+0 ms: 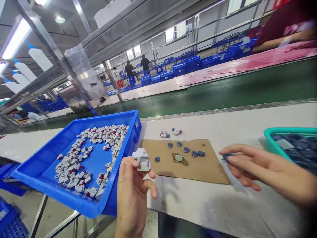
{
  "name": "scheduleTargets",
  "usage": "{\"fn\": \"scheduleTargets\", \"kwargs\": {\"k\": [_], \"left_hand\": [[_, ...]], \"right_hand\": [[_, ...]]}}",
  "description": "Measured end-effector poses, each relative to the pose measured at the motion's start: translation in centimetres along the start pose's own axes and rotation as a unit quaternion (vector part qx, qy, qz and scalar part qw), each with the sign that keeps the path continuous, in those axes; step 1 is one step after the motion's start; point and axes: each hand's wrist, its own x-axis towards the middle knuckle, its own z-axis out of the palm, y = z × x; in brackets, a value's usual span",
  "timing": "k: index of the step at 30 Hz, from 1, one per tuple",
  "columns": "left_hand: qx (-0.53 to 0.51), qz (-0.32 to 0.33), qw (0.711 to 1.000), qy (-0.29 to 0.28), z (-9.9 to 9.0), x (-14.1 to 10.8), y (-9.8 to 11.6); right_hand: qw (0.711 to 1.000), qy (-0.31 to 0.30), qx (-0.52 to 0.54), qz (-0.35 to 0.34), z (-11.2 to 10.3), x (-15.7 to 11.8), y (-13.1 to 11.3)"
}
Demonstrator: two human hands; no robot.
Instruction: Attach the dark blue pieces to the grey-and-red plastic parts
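My left hand (133, 191) is closed on a small white plastic part (142, 159), held up beside the right wall of the blue tray (99, 206). Over the right end of the cardboard sheet (158, 168), my right hand (257, 165) pinches a small dark blue-grey piece (226, 157) between thumb and fingertips. Several similar dark pieces (186, 150) lie on the cardboard around a small round dish (178, 158) with a wet-looking brown stain. Two joined white-and-dark parts (176, 131) rest just behind the sheet. White-and-red parts (74, 175) are scattered inside the tray.
At the right stands a green basket (269, 135) of dark pieces. A green conveyor belt (210, 94) runs behind the white table (237, 122). Metal shelving (119, 26) spans above. A person's arm (277, 43) shows at upper right; other people sit far back.
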Motion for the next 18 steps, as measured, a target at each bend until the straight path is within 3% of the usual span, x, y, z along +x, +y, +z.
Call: {"fn": "scheduleTargets", "kwargs": {"k": [1, 5, 9, 13, 16, 18], "left_hand": [[0.005, -0.007, 1.000, 0.007, 0.2, 0.3, -1.0], [0.026, -0.005, 0.998, 0.057, 0.1, 1.6, -4.0], [0.038, -0.038, 0.995, 0.089, -0.7, 2.5, -6.0], [0.036, -0.133, 0.987, 0.078, -1.8, 3.0, -8.6], [0.028, -0.166, 0.983, 0.072, -2.7, 3.0, -10.4], [0.024, -0.163, 0.984, 0.066, -3.0, 3.0, -11.0]], "right_hand": [[0.998, -0.053, 0.012, 0.015, 0.8, -0.1, -0.4], [0.992, -0.121, 0.019, 0.014, 3.4, 0.3, -0.9], [0.993, -0.119, 0.010, -0.011, 4.7, 2.0, 0.2], [0.989, -0.094, -0.107, -0.038, 5.2, 4.3, 1.4], [0.951, -0.112, -0.263, -0.115, 5.5, 5.6, 1.3], [0.896, -0.135, -0.393, -0.160, 5.8, 6.1, 0.8]]}}
